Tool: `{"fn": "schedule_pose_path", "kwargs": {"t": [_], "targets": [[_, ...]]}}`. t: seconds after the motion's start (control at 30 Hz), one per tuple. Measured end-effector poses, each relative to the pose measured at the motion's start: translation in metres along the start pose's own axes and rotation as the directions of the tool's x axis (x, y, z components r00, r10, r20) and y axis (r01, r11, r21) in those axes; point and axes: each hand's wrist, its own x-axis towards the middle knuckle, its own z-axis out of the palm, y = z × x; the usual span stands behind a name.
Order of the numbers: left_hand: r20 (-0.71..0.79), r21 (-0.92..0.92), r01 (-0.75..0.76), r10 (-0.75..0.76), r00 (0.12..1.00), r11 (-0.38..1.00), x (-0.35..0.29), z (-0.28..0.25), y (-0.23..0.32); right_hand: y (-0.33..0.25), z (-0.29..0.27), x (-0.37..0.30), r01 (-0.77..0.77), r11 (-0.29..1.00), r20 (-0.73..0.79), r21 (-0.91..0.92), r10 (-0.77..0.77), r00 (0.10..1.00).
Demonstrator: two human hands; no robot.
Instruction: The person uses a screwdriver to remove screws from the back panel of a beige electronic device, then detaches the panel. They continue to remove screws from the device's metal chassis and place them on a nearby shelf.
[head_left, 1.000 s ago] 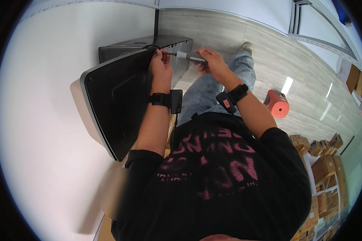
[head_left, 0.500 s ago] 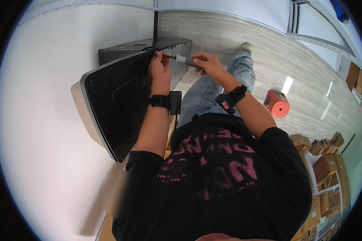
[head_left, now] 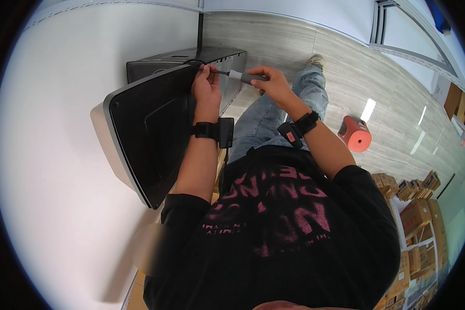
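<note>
My right hand (head_left: 277,88) grips the grey handle of a screwdriver (head_left: 249,78), held nearly level with its dark shaft pointing left. At the shaft's far end, the fingers of my left hand (head_left: 207,89) are pinched together around the tip. They hide the tip and any small part held there. Just left of those fingers is the upper corner of a large black panel (head_left: 155,124) with a light-coloured rim, standing tilted beside my left forearm. A black cable (head_left: 194,61) curves over that corner.
Behind the panel stands a dark metal cabinet (head_left: 163,68), close to a white surface (head_left: 51,144) on the left. A red-orange stool-like object (head_left: 357,136) sits on the floor to my right. Cardboard boxes (head_left: 417,217) fill shelving at the lower right.
My right hand and the screwdriver have shifted slightly to the right, with its fingers closer around the handle. My left hand stays almost in place at the panel's corner.
</note>
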Motion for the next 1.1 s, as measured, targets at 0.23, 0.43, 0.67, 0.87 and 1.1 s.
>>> {"fn": "schedule_pose_path", "kwargs": {"t": [0.23,0.43,0.67,0.87,1.1], "targets": [[-0.007,-0.002,0.015,-0.015,1.000,1.000,-0.008,0.004,0.003,-0.002,-0.006,-0.004,0.022,0.999,-0.019,-0.048,-0.023,1.000],[0.093,-0.099,0.081,-0.071,0.993,0.992,-0.015,-0.002,0.008,-0.005,-0.015,-0.011,0.010,1.000,0.004,-0.022,-0.010,1.000],[0.298,0.034,0.069,-0.076,0.952,0.997,-0.046,0.013,0.021,-0.030,-0.028,-0.046,-0.004,0.999,-0.032,0.046,0.006,0.999],[0.510,0.125,-0.050,-0.021,0.860,0.991,-0.096,0.081,0.035,-0.093,-0.057,-0.102,0.065,0.989,-0.084,0.134,-0.054,0.995],[0.768,0.189,-0.207,-0.013,0.641,0.960,-0.150,0.201,0.032,-0.167,-0.120,-0.159,0.234,0.939,-0.182,0.253,-0.192,0.964]]}}
